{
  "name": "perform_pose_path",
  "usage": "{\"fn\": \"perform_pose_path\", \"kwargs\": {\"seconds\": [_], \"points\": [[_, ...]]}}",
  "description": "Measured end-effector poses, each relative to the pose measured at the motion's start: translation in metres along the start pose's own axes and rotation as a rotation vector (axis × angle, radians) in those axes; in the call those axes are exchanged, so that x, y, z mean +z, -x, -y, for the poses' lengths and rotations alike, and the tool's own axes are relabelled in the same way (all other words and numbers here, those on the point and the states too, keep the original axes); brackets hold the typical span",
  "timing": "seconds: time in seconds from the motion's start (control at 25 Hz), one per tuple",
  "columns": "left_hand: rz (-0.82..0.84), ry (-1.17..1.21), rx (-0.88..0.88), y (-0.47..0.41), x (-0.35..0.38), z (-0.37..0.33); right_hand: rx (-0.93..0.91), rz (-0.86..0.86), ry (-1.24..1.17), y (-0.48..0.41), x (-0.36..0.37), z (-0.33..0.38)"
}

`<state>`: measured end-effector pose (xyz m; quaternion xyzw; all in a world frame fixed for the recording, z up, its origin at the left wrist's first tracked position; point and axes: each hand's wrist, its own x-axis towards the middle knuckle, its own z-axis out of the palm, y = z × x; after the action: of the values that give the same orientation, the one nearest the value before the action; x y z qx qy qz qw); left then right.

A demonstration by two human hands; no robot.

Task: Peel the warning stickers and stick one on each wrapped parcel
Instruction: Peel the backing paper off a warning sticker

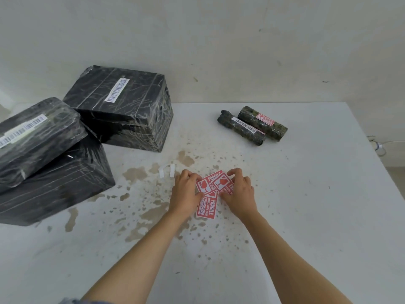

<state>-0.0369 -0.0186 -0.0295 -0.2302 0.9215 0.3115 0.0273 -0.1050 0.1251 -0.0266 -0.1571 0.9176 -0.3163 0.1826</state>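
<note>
Several red FRAGILE warning stickers (207, 207) lie overlapped on the white table (306, 216) in the middle. My left hand (185, 193) and my right hand (238, 190) rest on either side of the pile, fingertips pinching the top stickers' edges. Three large black wrapped parcels sit at the left: one at the back (122, 106), a flat one (37, 137) stacked on a bigger one (54, 185). Two small dark rolled parcels lie at the back right; the far roll (263, 122) carries a red sticker, the near roll (241, 130) shows only a barcode label.
Two small white backing strips (167, 171) lie just left of my left hand. Brown stains speckle the table's middle. A white wall stands behind the table. The table's right edge drops off near a cable (379, 147).
</note>
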Motion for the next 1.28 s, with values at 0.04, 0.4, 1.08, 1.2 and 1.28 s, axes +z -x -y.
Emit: {"fn": "perform_pose_path", "kwargs": {"seconds": [0.04, 0.4, 1.08, 1.2, 1.28], "points": [[0.015, -0.002, 0.011, 0.0, -0.001, 0.0, 0.036, -0.006, -0.121, 0.0, -0.003, 0.0], [0.0, 0.591, -0.144, 0.013, -0.014, -0.036, 0.011, -0.029, -0.498, 0.004, -0.038, 0.005], [0.008, 1.079, -0.191, 0.04, -0.082, -0.009, 0.003, 0.271, -0.781, 0.01, -0.049, 0.06], [-0.069, 1.08, -0.228, 0.04, -0.087, -0.002, -0.059, 0.208, -0.682, 0.009, -0.041, 0.07], [-0.111, 1.059, -0.245, 0.04, -0.09, 0.002, -0.198, 0.087, -0.445, 0.008, -0.031, 0.076]]}}
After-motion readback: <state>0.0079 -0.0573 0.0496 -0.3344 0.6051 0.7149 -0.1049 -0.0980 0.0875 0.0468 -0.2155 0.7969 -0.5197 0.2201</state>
